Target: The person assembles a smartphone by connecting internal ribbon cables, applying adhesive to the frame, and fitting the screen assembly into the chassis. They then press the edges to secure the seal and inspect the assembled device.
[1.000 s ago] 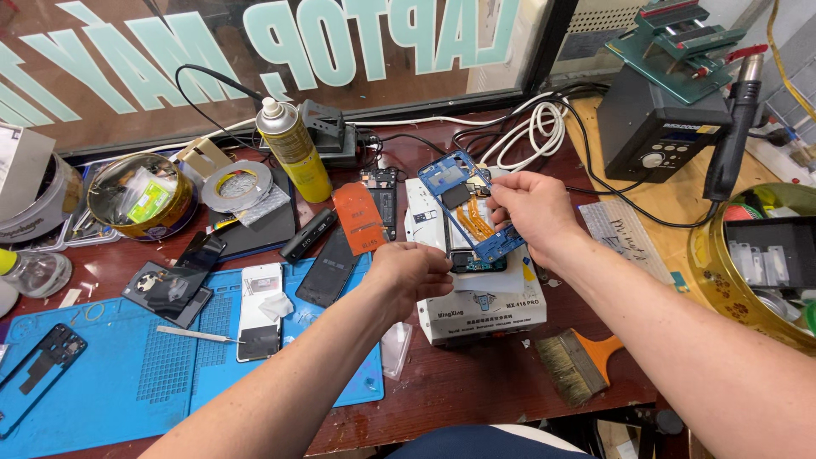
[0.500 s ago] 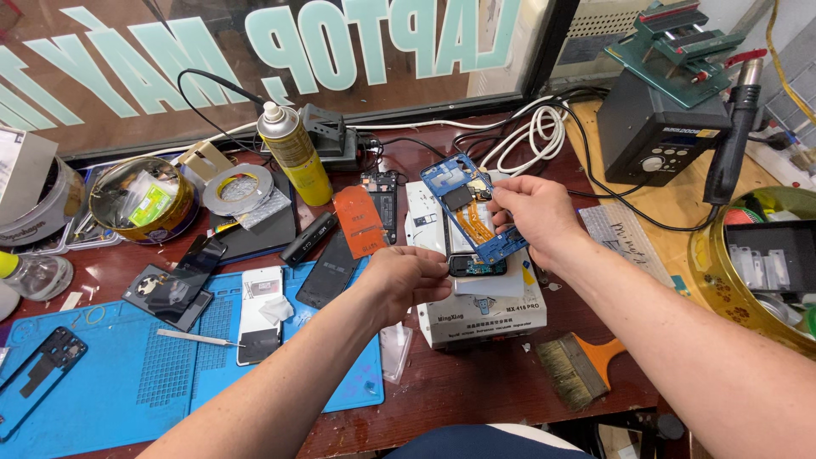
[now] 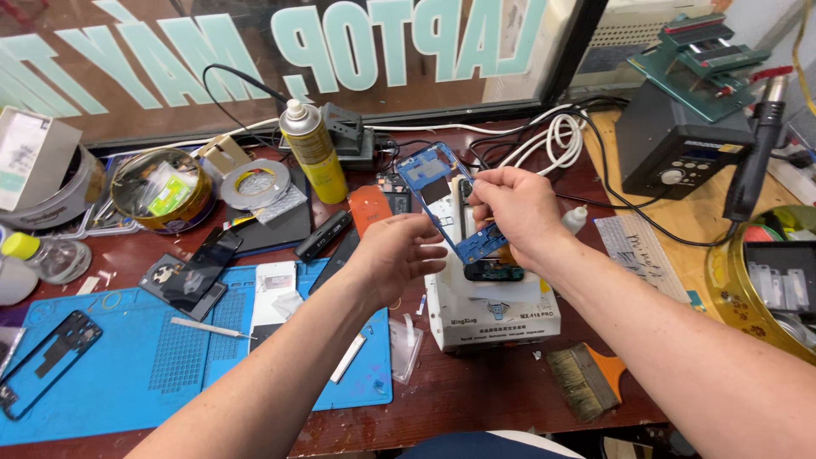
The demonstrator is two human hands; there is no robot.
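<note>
My right hand [image 3: 518, 212] is closed on a blue phone mid-frame [image 3: 438, 191] and holds it tilted above a white box-shaped heating machine [image 3: 497, 319]. A small dark phone part [image 3: 493, 272] lies on top of that machine, under the hand. My left hand [image 3: 395, 251] hovers just left of the blue frame's lower end with its fingers apart and nothing in it. It is above the right edge of the blue work mat [image 3: 170, 361].
A yellow spray can [image 3: 313, 153], a tape roll [image 3: 253, 183], a round tin [image 3: 161, 191], an orange phone back [image 3: 367, 208] and dark phones lie behind the mat. A black phone frame [image 3: 47, 357] rests on the mat. Right: brush [image 3: 586, 378], hot-air station [image 3: 671, 144].
My left hand has risen from above the mat and opened toward the blue frame. My right hand has lifted the frame slightly and tilted it more upright.
</note>
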